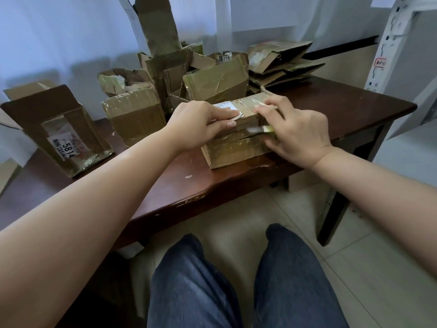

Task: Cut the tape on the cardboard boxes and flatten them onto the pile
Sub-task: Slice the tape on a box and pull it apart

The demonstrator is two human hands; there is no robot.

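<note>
A small taped cardboard box (236, 150) with a white label on top sits near the front edge of the dark wooden table (179, 185). My left hand (196, 125) grips its top left edge, fingers over the label and thumb on the front face. My right hand (295, 131) is at the box's right end and holds a small cutter (260, 129), whose blade lies along the taped seam on the front face. A pile of flattened boxes (281, 65) lies at the back right of the table.
Several unflattened boxes crowd the back middle (212, 81) and left (134, 114); one with a 5814 label (61, 131) stands at the left. A white shelf post (387, 43) rises at the right. My knees (236, 280) are below the table edge.
</note>
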